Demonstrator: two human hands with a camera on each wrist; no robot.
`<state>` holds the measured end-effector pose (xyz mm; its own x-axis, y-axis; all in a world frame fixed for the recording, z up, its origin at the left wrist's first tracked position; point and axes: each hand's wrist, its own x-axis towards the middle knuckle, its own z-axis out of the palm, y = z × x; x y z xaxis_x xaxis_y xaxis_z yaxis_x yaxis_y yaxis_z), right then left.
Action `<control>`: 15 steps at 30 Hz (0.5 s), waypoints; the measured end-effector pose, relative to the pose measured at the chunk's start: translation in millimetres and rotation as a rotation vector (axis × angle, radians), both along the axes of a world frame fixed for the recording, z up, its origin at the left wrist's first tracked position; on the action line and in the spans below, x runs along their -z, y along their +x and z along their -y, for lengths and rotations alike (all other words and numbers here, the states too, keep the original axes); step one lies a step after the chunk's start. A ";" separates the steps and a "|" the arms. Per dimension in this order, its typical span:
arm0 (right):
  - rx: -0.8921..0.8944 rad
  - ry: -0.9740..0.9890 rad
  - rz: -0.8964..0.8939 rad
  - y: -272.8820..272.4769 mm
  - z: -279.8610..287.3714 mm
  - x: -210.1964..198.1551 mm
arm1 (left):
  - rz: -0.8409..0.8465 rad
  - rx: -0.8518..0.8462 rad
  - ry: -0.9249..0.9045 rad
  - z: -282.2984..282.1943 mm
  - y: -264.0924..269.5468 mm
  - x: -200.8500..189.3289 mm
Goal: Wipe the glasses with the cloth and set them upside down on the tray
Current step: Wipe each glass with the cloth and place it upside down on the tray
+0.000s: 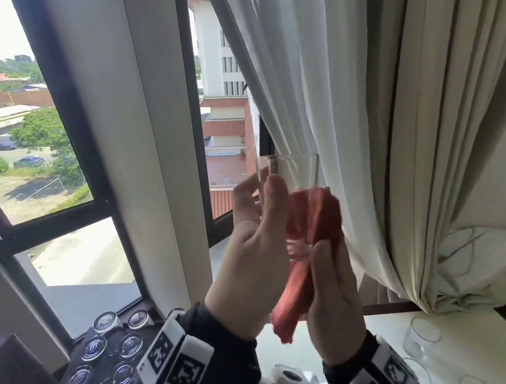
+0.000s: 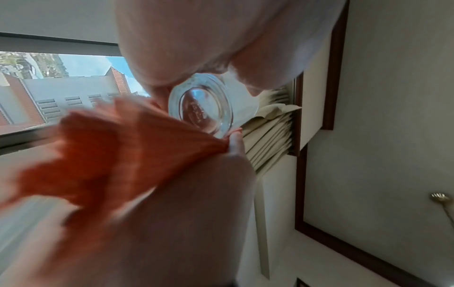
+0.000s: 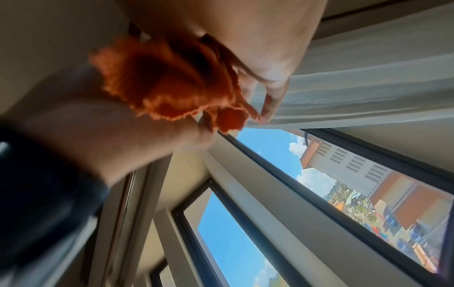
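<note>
Clear tumbler [image 1: 288,175], mouth at 12 o'clock, raised before the curtain [image 1: 361,121]; gripped by left hand [image 1: 251,253], orange cloth [image 1: 312,220] pressed on its wall in right hand [image 1: 334,301] grasp. Thick round base [image 2: 201,104] visible from left wrist only. At 7 o'clock, dark tray [image 1: 78,375] holding inverted glasses [image 1: 94,348]

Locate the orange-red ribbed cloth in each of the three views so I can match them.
Head: orange-red ribbed cloth at centre-right, draped against the clear drinking glass, held by the right hand.
Left wrist: left of centre, below the glass base.
Right wrist: upper centre, bunched in the fingers.
Shared landmark: the white building with a red tiled roof outside.
</note>
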<state>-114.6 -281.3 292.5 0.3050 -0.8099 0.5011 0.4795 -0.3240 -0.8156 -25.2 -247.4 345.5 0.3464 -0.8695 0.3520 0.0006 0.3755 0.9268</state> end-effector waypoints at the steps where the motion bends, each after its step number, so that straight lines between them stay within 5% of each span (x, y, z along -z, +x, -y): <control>1: -0.010 0.072 0.030 -2.5 4.5 -1.3 | 0.003 0.007 0.002 -1.1 -3.7 2.0; 5: 0.066 -0.035 -0.028 -9.9 10.9 -24.7 | 0.035 -0.032 0.054 0.6 -8.1 9.0; 9: 0.159 -0.541 -0.137 -2.3 1.0 -12.4 | -0.070 -0.112 0.060 4.5 1.7 -2.8; 11: 0.157 -0.620 -0.168 1.3 0.4 5.7 | -0.111 -0.112 0.087 6.1 6.5 -8.9; 15: -0.012 -0.014 -0.061 -0.2 -7.8 1.3 | -0.012 -0.097 0.109 -0.1 0.4 -8.7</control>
<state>-114.8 -273.6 291.2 0.3446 -0.7989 0.4929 0.4327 -0.3307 -0.8387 -24.8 -247.3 354.3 0.4343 -0.8645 0.2530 -0.0197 0.2716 0.9622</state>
